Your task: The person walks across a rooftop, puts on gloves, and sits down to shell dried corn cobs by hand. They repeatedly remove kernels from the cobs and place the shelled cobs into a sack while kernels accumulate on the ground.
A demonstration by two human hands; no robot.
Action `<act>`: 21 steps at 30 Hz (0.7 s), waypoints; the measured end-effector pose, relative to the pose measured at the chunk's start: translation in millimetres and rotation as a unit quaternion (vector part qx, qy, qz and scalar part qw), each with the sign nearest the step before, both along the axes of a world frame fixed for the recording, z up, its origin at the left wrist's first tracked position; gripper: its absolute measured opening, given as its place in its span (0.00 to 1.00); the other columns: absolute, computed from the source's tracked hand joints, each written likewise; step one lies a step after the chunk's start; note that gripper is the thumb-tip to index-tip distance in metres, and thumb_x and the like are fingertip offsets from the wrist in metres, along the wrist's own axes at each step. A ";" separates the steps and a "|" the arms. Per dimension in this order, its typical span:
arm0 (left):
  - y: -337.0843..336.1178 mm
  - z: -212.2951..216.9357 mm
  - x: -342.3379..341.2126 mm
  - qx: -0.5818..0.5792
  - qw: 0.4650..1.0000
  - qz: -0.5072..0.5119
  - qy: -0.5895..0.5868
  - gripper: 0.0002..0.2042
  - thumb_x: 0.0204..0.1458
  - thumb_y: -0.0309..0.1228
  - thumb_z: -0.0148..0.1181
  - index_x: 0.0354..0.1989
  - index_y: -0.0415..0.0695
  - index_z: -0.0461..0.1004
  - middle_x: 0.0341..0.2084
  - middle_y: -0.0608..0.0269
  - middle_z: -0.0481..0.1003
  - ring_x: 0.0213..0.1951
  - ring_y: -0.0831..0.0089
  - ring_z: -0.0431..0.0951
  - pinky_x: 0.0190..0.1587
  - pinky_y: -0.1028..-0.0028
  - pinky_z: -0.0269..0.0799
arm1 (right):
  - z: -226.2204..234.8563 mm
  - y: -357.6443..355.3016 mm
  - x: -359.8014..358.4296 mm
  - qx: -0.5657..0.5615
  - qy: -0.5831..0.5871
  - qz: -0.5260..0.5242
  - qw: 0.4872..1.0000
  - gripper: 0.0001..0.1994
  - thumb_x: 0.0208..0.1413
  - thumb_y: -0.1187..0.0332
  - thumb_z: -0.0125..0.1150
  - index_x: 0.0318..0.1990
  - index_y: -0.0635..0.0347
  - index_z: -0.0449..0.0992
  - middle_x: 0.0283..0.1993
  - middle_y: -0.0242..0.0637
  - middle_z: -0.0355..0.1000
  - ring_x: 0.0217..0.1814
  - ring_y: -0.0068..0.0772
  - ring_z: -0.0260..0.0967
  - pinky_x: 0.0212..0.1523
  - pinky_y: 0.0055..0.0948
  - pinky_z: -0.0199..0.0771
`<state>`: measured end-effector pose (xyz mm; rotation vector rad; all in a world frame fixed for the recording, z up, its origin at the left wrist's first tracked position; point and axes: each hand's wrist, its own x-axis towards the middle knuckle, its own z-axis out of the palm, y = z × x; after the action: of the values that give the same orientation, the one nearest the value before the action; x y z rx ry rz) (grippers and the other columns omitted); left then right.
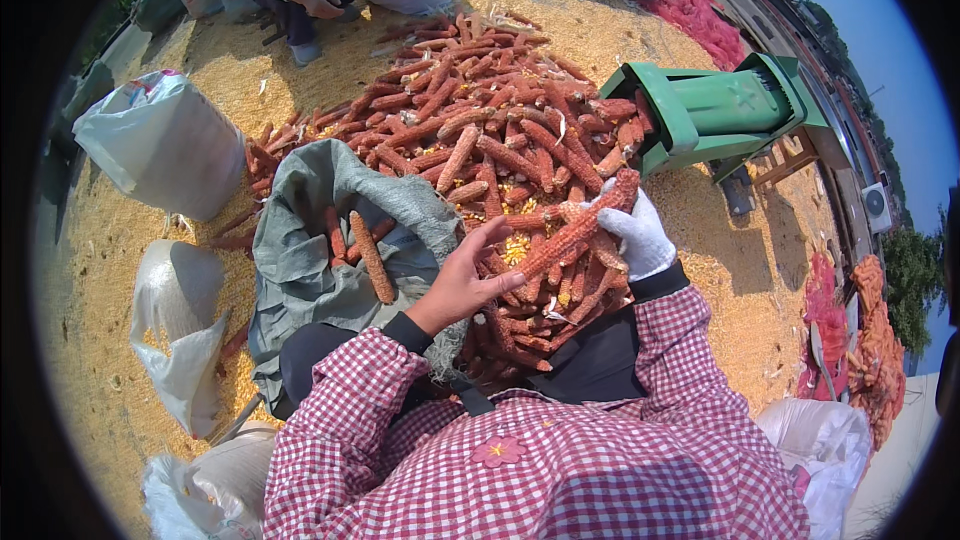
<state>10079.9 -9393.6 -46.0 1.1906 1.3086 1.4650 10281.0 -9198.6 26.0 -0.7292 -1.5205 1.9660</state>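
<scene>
Just right of centre frame, the gloved right hand grasps a stripped red corncob; the bare left hand is spread open at its lower end, contact uncertain. The corncob should prove light, stiff and rough, best held mid-length. Its long axis slants from lower left to upper right.
</scene>
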 end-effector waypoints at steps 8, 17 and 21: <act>-5.2 -4.2 11.6 -0.139 0.913 -0.058 -0.378 0.32 0.60 0.27 0.59 0.71 0.43 0.51 0.55 0.53 0.70 0.53 0.62 0.76 0.53 0.62 0.78 | -42.8 -55.3 -36.2 -0.136 -0.019 0.137 0.981 0.33 0.51 0.79 0.64 0.66 0.63 0.59 0.59 0.40 0.69 0.59 0.33 0.70 0.61 0.35 0.71; 8.5 -6.9 10.3 -0.129 0.822 -0.036 -0.553 0.29 0.60 0.28 0.58 0.68 0.51 0.54 0.54 0.56 0.72 0.50 0.63 0.78 0.50 0.59 0.79 | -34.8 -66.2 -37.8 0.274 -0.170 0.093 0.942 0.34 0.52 0.68 0.64 0.67 0.65 0.60 0.65 0.49 0.66 0.67 0.44 0.65 0.68 0.35 0.62; 14.1 -26.5 10.6 -0.151 0.852 0.008 -0.502 0.30 0.57 0.26 0.65 0.65 0.46 0.55 0.55 0.56 0.71 0.52 0.62 0.77 0.53 0.59 0.78 | -25.2 -65.8 -28.1 0.341 -0.285 0.070 0.893 0.36 0.51 0.61 0.67 0.67 0.62 0.63 0.67 0.51 0.64 0.69 0.50 0.61 0.69 0.38 0.60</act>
<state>10090.4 -9379.5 -72.5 0.0999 0.7387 1.4790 10252.9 -9264.3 0.7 -0.9274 -2.4791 1.1712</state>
